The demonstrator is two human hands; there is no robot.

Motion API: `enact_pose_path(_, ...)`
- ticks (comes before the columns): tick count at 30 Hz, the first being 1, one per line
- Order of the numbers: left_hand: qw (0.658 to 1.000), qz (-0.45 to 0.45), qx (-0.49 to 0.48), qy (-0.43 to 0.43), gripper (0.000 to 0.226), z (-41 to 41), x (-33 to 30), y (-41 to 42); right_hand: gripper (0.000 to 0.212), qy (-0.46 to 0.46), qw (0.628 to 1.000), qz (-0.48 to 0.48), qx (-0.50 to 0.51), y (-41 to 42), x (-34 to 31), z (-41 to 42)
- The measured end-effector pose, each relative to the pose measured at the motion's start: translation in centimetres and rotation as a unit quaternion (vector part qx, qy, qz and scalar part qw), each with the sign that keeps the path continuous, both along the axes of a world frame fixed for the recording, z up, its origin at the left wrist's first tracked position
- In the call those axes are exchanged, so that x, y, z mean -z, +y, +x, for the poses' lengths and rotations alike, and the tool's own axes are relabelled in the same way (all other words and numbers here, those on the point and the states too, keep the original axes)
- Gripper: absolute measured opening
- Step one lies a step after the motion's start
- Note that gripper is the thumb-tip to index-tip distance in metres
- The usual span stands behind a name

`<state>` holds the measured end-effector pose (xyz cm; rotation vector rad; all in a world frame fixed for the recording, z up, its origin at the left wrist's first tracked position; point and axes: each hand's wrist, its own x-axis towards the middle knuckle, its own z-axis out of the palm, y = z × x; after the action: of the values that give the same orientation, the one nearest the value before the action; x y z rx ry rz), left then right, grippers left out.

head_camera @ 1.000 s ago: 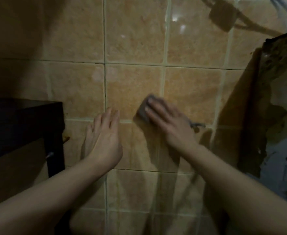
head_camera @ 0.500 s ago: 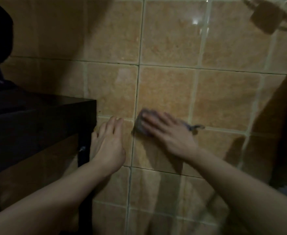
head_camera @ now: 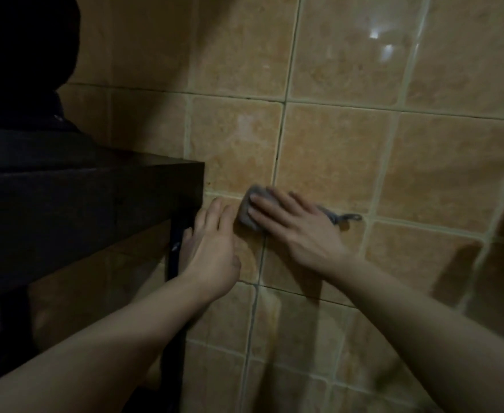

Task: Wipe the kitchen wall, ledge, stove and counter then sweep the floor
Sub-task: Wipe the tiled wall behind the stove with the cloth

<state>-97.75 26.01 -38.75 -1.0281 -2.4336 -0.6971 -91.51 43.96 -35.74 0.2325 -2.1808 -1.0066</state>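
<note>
Wall tiles were mottled tan-orange in a square grid, with pale greenish-cream grout that darkened to near black along one vertical joint. Cloth was grey-blue, plain, with a small loop of the same colour at its right end. Shelf unit was dark brown to black.

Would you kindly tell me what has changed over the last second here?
The right hand has slid the grey cloth leftward across the tiled wall, towards the dark shelf. The left hand stays flat on the wall, fingers straight.
</note>
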Motion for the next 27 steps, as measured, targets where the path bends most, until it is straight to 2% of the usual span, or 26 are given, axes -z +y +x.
enact_pose_path(3,0.999,0.019,0.001,-0.028,0.085,0.1,0.7,-0.9,0.06,0.104,0.994,-0.041,0.006,-1.1,-4.2,-2.0)
enact_pose_path(5,0.999,0.033,0.001,-0.032,0.084,0.1,1.3,-1.4,0.06,0.131,0.988,-0.08,0.014,-2.1,-4.8,-2.9)
enact_pose_path(7,0.998,0.046,0.003,-0.032,0.084,0.0,2.2,-1.8,0.06,0.112,0.991,-0.071,-0.005,-2.5,-2.7,-3.4)
enact_pose_path(10,0.998,0.042,0.016,-0.034,0.082,0.1,3.3,-2.6,0.06,0.007,1.0,-0.004,-0.011,-3.1,2.1,-3.2)
enact_pose_path(12,0.998,0.04,0.021,-0.036,0.082,0.1,3.5,-3.1,0.058,-0.028,1.0,0.002,0.002,-3.2,2.6,-3.1)
enact_pose_path(14,0.999,0.04,0.012,-0.025,0.081,0.0,3.3,-3.6,0.055,-0.003,1.0,0.008,0.01,-3.3,0.8,-4.0)
enact_pose_path(17,0.999,0.046,-0.006,-0.008,0.078,-0.1,3.1,-4.0,0.06,0.047,0.998,-0.03,0.033,-4.4,-3.4,-5.3)
enact_pose_path(19,0.999,0.042,-0.003,-0.001,0.077,0.0,3.2,-4.2,0.067,0.036,0.997,-0.047,0.052,-5.3,-4.3,-6.0)
enact_pose_path(21,0.999,0.038,-0.001,0.006,0.077,0.0,3.5,-4.2,0.069,0.041,0.997,-0.053,0.044,-5.8,-3.9,-6.3)
enact_pose_path(24,0.999,0.034,-0.01,0.015,0.076,-0.2,4.1,-4.2,0.061,0.068,0.996,-0.029,0.044,-5.6,-2.0,-6.6)
enact_pose_path(27,0.999,0.024,-0.019,0.015,0.075,-0.2,4.4,-4.6,0.056,0.041,0.998,0.001,0.046,-5.4,1.8,-6.2)
